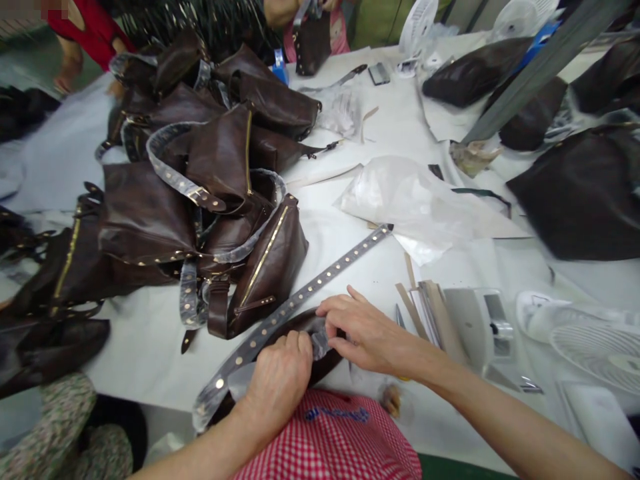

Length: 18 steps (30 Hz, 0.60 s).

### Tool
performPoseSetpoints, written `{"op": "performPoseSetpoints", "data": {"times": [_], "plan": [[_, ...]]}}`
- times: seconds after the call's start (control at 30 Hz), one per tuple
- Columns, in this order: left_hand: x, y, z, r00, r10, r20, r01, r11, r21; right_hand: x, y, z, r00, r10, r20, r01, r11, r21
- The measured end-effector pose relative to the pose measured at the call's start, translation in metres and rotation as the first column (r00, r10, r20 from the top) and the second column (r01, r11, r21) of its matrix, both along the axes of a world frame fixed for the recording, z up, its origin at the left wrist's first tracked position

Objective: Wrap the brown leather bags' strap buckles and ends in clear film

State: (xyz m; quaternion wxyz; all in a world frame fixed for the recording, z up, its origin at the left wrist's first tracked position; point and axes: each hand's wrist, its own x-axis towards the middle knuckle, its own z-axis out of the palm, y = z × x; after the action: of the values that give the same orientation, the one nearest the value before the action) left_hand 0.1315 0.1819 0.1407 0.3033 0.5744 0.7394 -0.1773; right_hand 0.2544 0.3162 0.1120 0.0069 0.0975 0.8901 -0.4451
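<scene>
Close in front of my body lies a dark brown leather bag (327,365), partly hidden under my hands. My left hand (281,368) is closed in a fist over its near edge; what its fingers grip is hidden. Crumpled clear plastic wrap (321,341) shows between both hands. My right hand (364,328) has bent fingers around this wrap, thumb below and little finger raised. A long studded strap (305,291), covered in plastic film, runs diagonally from beside my left forearm to its dark tip on the white table.
Brown leather bags (150,213) are heaped on the left of the white table (395,127). A plastic bag (415,200) lies mid-table. White fans (600,340), a grey metal post (540,73) and dark leather pieces (585,193) occupy the right. Other people work across and at left.
</scene>
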Motion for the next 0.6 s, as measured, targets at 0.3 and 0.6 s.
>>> {"op": "performPoseSetpoints", "data": {"times": [0.3, 0.6], "plan": [[-0.009, -0.011, -0.006, 0.962, 0.16, 0.222, -0.176, 0.983, 0.054, 0.008, 0.003, -0.004, 0.963, -0.235, -0.135, 0.23, 0.972, -0.054], [-0.018, -0.014, -0.013, 0.569, 0.486, 0.663, -0.493, 0.847, -0.199, 0.027, -0.017, -0.002, 0.962, -0.271, -0.015, 0.272, 0.959, 0.081]]}}
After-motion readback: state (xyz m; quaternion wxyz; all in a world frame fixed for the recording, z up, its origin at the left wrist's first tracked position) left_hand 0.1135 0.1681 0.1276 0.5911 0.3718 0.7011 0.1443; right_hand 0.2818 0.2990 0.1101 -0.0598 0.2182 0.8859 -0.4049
